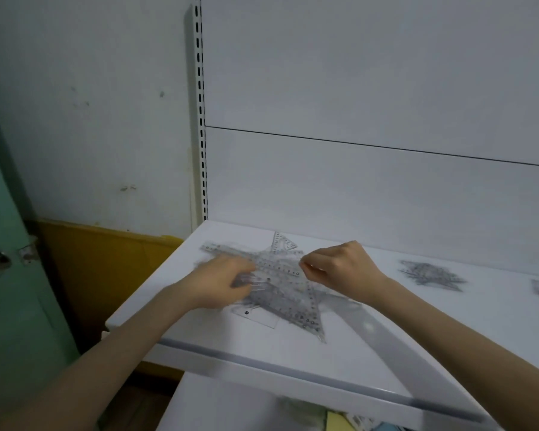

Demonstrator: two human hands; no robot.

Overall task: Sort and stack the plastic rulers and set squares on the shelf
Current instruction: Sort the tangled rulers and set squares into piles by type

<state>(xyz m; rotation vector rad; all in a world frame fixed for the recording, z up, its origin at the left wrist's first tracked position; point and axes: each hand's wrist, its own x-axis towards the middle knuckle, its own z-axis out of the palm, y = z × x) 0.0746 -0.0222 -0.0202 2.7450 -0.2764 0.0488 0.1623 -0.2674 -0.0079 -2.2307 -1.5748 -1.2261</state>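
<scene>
main pile (280,293) of clear rulers and set squares: left part of shelf (277,349), tangled.
right hand (339,272) pinches end of ruler (277,266).
left hand (218,283) on pile, blurred; grasp cannot tell.
risk: pulled ruler drags interlocked pieces; slick plastic could slide off near edge.
second pile (430,275) at right.
no container seen; all loose on shelf.

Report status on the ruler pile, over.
Right hand pinches a ruler end atop the pile. Left hand on the pile, blurred, grip unclear. Pile jumbled on the shelf. Second pile apart, further right.
</scene>
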